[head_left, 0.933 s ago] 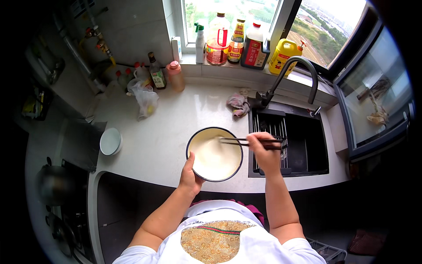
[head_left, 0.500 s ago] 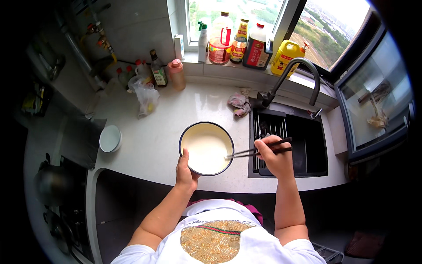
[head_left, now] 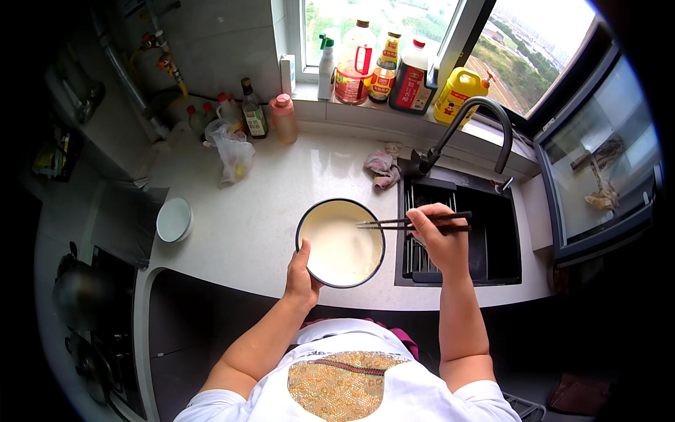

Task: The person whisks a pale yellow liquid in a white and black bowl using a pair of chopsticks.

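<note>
Head view shows the bowl [head_left: 340, 206] between left hand [head_left: 301, 278], clamped on its side, and right hand [head_left: 441, 238], gripping chopsticks [head_left: 460, 216].

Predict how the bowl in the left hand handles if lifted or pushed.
Probably fairly heavy: the bowl holds a wide pool of pale liquid. Likely stiff: its outline looks evenly round with the left hand gripping it. Contents may slop if jerked: the top is uncovered.

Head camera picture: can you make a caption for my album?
The left hand holds a dark-rimmed bowl of pale liquid while the right hand reaches chopsticks inside, near a black sink.
</note>
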`<control>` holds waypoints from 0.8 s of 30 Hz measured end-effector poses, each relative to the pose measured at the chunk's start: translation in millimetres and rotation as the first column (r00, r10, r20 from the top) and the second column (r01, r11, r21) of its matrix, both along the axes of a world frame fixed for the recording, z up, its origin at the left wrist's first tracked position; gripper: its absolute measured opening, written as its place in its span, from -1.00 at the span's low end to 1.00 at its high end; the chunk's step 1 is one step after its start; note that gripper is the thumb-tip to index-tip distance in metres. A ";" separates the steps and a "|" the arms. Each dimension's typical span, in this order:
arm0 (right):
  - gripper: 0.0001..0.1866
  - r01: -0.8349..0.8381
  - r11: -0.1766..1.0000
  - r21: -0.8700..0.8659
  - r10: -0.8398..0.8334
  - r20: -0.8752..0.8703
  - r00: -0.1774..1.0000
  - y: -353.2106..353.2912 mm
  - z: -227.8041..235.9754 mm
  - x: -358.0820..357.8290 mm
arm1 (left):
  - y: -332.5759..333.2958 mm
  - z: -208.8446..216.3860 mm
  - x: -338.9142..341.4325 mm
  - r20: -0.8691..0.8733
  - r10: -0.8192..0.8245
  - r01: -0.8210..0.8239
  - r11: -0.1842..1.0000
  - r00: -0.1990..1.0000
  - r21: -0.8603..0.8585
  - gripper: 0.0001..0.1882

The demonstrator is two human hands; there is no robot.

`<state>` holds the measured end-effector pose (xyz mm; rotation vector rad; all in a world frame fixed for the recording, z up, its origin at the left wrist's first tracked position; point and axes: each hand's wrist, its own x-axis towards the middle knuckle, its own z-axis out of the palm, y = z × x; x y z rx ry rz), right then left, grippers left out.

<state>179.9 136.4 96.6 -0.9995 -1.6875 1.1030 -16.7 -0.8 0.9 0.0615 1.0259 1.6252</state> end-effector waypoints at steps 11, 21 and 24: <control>-0.87 0.087 0.996 0.017 -0.087 -0.034 0.996 -11.2 7.0 9.0 | 3.0 6.1 -5.7 -0.059 0.095 -0.095 0.995 0.994 0.003 -0.38; -0.88 0.057 0.998 0.003 -0.056 -0.124 0.991 -12.8 1.4 -9.8 | 4.8 4.6 -8.8 -0.052 0.055 -0.055 0.998 0.997 0.003 -0.39; -0.89 0.081 0.995 0.054 -0.072 -0.139 0.988 -0.3 -5.0 -9.9 | 3.0 10.6 -4.6 -0.031 0.024 -0.024 1.000 0.999 -0.003 -0.39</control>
